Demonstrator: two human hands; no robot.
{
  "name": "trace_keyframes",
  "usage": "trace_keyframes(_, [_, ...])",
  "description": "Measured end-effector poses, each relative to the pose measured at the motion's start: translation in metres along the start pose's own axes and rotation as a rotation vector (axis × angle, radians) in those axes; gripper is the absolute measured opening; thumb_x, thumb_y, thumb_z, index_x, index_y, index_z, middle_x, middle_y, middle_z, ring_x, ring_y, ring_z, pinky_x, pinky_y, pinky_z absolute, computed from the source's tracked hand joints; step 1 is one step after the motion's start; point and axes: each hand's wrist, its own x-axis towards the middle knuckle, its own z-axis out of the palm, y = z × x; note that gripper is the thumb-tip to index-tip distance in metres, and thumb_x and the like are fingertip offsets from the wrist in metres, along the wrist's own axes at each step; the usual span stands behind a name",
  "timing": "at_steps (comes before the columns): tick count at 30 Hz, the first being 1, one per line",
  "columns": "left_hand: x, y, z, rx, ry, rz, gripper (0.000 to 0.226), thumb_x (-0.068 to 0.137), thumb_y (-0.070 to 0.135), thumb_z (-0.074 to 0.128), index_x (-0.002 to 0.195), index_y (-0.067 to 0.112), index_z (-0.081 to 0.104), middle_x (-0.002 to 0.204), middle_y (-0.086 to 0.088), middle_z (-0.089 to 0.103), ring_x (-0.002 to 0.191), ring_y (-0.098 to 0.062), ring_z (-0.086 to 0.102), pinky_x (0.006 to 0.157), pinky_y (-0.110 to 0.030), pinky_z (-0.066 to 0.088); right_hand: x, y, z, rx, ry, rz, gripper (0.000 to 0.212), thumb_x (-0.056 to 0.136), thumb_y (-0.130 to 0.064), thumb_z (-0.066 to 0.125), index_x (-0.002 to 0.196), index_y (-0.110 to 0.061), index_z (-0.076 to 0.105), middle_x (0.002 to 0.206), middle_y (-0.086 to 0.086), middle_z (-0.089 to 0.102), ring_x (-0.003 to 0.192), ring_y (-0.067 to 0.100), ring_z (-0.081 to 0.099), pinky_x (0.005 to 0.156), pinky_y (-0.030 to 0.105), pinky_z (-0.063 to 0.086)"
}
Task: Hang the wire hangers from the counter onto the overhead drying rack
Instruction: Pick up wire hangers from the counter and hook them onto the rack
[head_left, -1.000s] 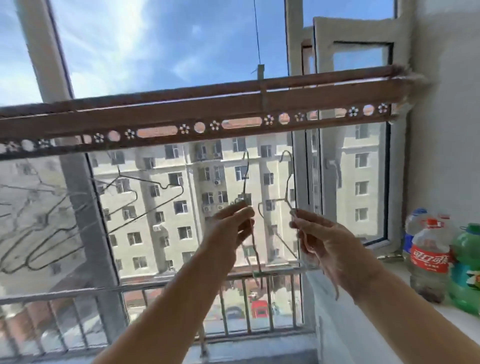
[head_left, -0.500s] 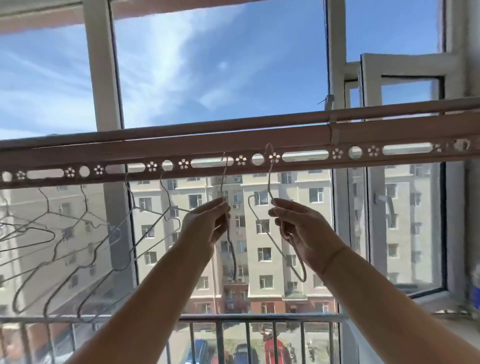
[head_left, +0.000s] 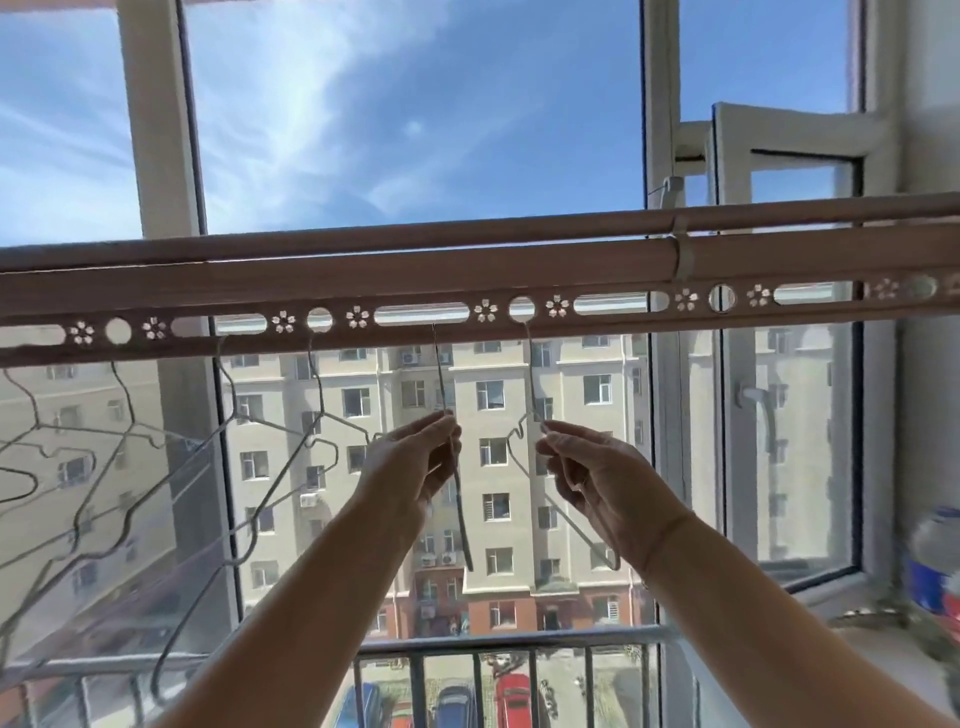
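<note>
Wire hangers (head_left: 235, 410) already filled the left stretch of the drying rack (head_left: 363, 275), a long brown bar that crossed the whole window overhead, with a strip of slots and round holes along its lower edge. Two more were going up near the middle.

The left hand (head_left: 415, 462) held the first hanger (head_left: 464, 525) edge-on, fingers (head_left: 441, 426) pinched round its neck, and the wire ran straight up to the long slot (head_left: 421, 314). The right hand (head_left: 602, 478) pinched the neck of the second hanger (head_left: 532, 384), whose top reached the round hole (head_left: 522, 307). Whether either hook had passed fully through its opening could not be told.

The likely trouble was letting go too soon: a hook only resting on the thin lip of the strip would probably slip off and drop. The first hanger also hung near the last one in the row, so a swing to the left might snag the wires together.

Room was better to the right, where the strip showed free openings as far as the open window sash (head_left: 789, 145). Below the hands there was open space down to the railing (head_left: 519, 636). The worktop (head_left: 883, 644) at the lower right, with a blurred bottle (head_left: 935, 566) on it, lay well apart from both hands.
</note>
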Motion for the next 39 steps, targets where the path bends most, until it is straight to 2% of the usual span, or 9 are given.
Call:
trace_keyframes(12, [0.001, -0.044, -0.053, 0.177, 0.130, 0.130, 0.010, 0.088, 0.020, 0.061, 0.093, 0.013, 0.066, 0.083, 0.000, 0.063, 0.073, -0.012, 0.055, 0.064, -0.023, 0.042, -0.002, 0.044, -0.036, -0.164, 0.152, -0.097, 0.018, 0.085, -0.021, 0.063, 0.100, -0.011, 0.063, 0.080, 0.000, 0.063, 0.077, 0.014, 0.055, 0.074, 0.026, 0.043])
trace_keyframes(16, [-0.003, -0.078, -0.074, 0.307, 0.075, 0.091, 0.013, 0.090, 0.024, 0.058, 0.097, 0.015, 0.064, 0.084, 0.000, 0.062, 0.076, -0.012, 0.054, 0.070, -0.026, 0.043, -0.008, 0.072, -0.060, -0.341, 0.185, -0.175, 0.026, 0.084, -0.018, 0.065, 0.107, -0.007, 0.061, 0.094, 0.006, 0.064, 0.084, 0.013, 0.058, 0.064, 0.011, 0.045])
trace_keyframes(18, [-0.006, -0.100, -0.078, 0.390, -0.001, 0.039, 0.014, 0.089, 0.023, 0.059, 0.101, 0.016, 0.064, 0.087, 0.000, 0.064, 0.080, -0.015, 0.056, 0.076, -0.030, 0.045, -0.012, 0.084, -0.076, -0.463, 0.221, -0.206, 0.031, 0.083, -0.019, 0.066, 0.112, -0.007, 0.060, 0.105, 0.012, 0.063, 0.097, 0.018, 0.059, 0.074, 0.013, 0.048])
trace_keyframes(21, [-0.012, -0.136, -0.074, 0.554, -0.192, -0.048, 0.017, 0.088, 0.026, 0.061, 0.104, 0.023, 0.064, 0.099, 0.001, 0.068, 0.094, -0.017, 0.062, 0.087, -0.035, 0.047, -0.024, 0.097, -0.103, -0.598, 0.258, -0.207, 0.038, 0.081, -0.024, 0.068, 0.116, -0.013, 0.058, 0.112, 0.007, 0.057, 0.108, 0.023, 0.053, 0.091, 0.033, 0.049])
trace_keyframes(24, [-0.021, -0.170, -0.054, 0.678, -0.385, -0.099, 0.034, 0.087, 0.029, 0.062, 0.120, 0.020, 0.060, 0.111, 0.004, 0.066, 0.103, -0.011, 0.060, 0.094, -0.034, 0.047, -0.042, 0.105, -0.133, -0.779, 0.329, -0.200, 0.046, 0.081, -0.029, 0.069, 0.123, -0.017, 0.053, 0.123, 0.004, 0.052, 0.114, 0.017, 0.049, 0.092, 0.023, 0.041])
trace_keyframes(28, [-0.038, -0.211, -0.012, 0.663, -0.609, -0.151, 0.035, 0.087, 0.021, 0.062, 0.122, 0.017, 0.057, 0.111, 0.002, 0.064, 0.097, 0.001, 0.059, 0.083, -0.017, 0.046, -0.077, 0.108, -0.180, -0.864, 0.457, -0.129, 0.050, 0.081, -0.029, 0.069, 0.126, -0.016, 0.051, 0.126, 0.004, 0.052, 0.116, 0.012, 0.046, 0.088, 0.019, 0.037])
trace_keyframes(32, [-0.055, -0.260, 0.036, 0.638, -0.751, -0.211, 0.037, 0.084, 0.019, 0.066, 0.121, 0.016, 0.059, 0.117, -0.002, 0.065, 0.105, -0.010, 0.061, 0.094, -0.026, 0.045, -0.130, 0.103, -0.234, -0.939, 0.629, -0.065, 0.050, 0.081, -0.026, 0.068, 0.127, -0.016, 0.051, 0.129, 0.004, 0.050, 0.122, 0.015, 0.045, 0.092, 0.022, 0.033])
trace_keyframes(36, [-0.090, -0.309, 0.090, 0.610, -0.915, -0.302, 0.043, 0.085, 0.021, 0.066, 0.126, 0.017, 0.055, 0.121, 0.001, 0.062, 0.108, -0.009, 0.059, 0.079, -0.018, 0.044, -0.196, 0.093, -0.285, -1.001, 0.816, 0.009, 0.050, 0.081, -0.025, 0.069, 0.126, -0.016, 0.051, 0.129, 0.005, 0.049, 0.120, 0.015, 0.045, 0.091, 0.021, 0.032])
trace_keyframes(39, [-0.129, -0.343, 0.131, 0.595, -1.035, -0.345, 0.045, 0.085, 0.021, 0.065, 0.128, 0.016, 0.054, 0.123, 0.000, 0.060, 0.110, -0.011, 0.058, 0.083, -0.018, 0.041, -0.247, 0.082, -0.319, -1.007, 0.948, 0.054, 0.050, 0.081, -0.025, 0.069, 0.126, -0.015, 0.052, 0.130, 0.005, 0.049, 0.123, 0.017, 0.045, 0.094, 0.021, 0.032])
